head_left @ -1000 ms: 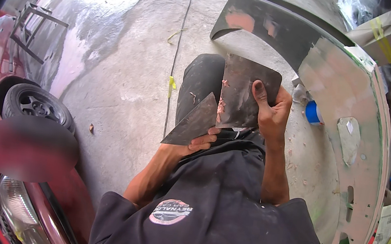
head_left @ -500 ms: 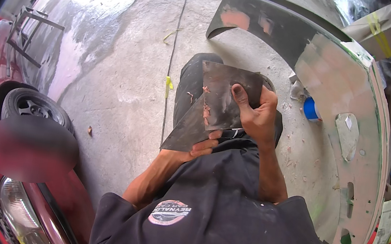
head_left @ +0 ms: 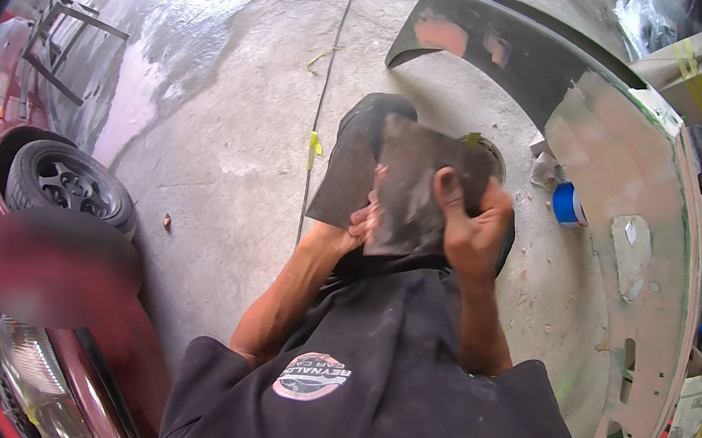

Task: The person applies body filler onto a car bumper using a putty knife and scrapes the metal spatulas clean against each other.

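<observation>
My right hand [head_left: 476,225] grips a dark, flat rectangular spreader [head_left: 410,187], thumb pressed on its upper face and fingers behind. Motion smears its edges a little. My left hand [head_left: 347,234] holds a second dark flat sheet [head_left: 341,189] from below, its fingers partly hidden at the edge of the spreader. Pink putty [head_left: 375,209] shows along the spreader's left edge, where the two flat pieces meet or overlap. Both are above my lap.
A large bumper [head_left: 610,134], patched with pink and beige filler, curves along the right. Beside it lies a blue-and-white roll [head_left: 568,203]. A dark red car [head_left: 5,98] with a loose wheel [head_left: 76,183] stands left. A cable [head_left: 333,66] runs across the concrete floor.
The left sheet has turned more upright and moved up beside the spreader. The right spreader has shifted slightly right and down. Both hands still hold their pieces.
</observation>
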### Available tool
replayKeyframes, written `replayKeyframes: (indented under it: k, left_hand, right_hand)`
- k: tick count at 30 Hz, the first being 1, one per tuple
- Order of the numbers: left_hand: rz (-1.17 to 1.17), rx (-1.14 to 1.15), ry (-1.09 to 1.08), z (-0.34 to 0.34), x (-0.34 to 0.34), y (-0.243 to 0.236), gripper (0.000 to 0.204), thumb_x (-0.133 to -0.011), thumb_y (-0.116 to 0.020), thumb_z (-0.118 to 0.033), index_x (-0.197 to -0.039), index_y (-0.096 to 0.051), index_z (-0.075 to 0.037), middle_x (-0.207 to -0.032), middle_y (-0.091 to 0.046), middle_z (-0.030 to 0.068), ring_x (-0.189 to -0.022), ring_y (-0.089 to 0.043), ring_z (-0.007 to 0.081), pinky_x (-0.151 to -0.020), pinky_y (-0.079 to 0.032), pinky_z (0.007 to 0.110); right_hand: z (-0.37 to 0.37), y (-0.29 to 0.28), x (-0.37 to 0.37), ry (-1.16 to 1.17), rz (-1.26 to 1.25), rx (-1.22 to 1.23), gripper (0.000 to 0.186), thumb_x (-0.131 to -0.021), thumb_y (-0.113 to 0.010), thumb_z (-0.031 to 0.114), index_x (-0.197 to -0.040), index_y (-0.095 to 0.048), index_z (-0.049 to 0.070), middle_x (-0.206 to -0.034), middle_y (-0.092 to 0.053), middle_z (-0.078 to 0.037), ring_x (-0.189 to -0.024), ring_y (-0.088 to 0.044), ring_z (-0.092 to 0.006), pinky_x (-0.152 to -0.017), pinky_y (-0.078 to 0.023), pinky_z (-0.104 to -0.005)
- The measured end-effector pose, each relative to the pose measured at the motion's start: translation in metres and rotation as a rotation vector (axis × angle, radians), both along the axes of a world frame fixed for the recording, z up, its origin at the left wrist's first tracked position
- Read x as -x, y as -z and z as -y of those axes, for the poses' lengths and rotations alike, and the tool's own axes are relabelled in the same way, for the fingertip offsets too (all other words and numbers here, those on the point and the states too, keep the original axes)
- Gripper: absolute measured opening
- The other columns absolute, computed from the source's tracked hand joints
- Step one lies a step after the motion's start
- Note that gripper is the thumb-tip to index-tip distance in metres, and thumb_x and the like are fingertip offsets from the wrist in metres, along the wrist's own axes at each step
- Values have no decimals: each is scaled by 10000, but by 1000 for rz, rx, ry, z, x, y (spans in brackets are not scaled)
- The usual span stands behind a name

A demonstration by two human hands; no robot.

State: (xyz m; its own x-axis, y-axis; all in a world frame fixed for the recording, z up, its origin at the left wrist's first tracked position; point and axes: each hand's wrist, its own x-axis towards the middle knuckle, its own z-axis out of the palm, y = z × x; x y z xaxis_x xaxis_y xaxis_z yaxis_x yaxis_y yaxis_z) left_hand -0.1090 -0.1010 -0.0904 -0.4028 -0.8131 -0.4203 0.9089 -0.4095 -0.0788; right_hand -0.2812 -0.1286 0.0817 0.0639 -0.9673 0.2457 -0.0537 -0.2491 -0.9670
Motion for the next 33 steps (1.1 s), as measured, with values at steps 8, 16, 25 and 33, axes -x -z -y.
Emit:
replayKeyframes:
  k: [8,16,25,33]
  left_hand:
    - [101,196,131,-13,11,-84,296,-1020,-442,-400,-1093,-600,-161,-746,-575,32,-438,-397,109,-327,-308,215]
    - [716,-169,-186,1,11,-54,379,-1025,-481,-424,-1084,-599,-68,-803,-586,-10,-611,-555,92,-492,-436,232]
    - [810,158,-291,-12,-72,-125,480,-913,-649,-44,-1348,-464,37,-1243,-613,150,-1124,-635,270,-1032,-492,393]
    - [2175,1239,-257,-37,-18,-156,638,-677,-602,137,-1300,-547,9,-1258,-613,219,-1013,-615,347,-875,-508,413]
  right_hand:
    - [22,4,-3,-117,-50,-32,172,-954,-675,119,-968,-678,-53,-775,-707,-50,-715,-588,-49,-644,-482,-236]
    - [5,6,-12,-248,28,-95,223,-946,-698,172,-957,-684,-50,-780,-704,-48,-733,-562,-44,-643,-485,-252]
    - [45,39,28,27,247,-342,262,-990,-645,236,-1091,-660,-5,-981,-687,-11,-875,-580,-63,-805,-474,-241]
    - [49,35,27,93,294,-321,291,-984,-654,269,-1049,-664,-14,-938,-683,-4,-843,-565,-69,-790,-465,-247]
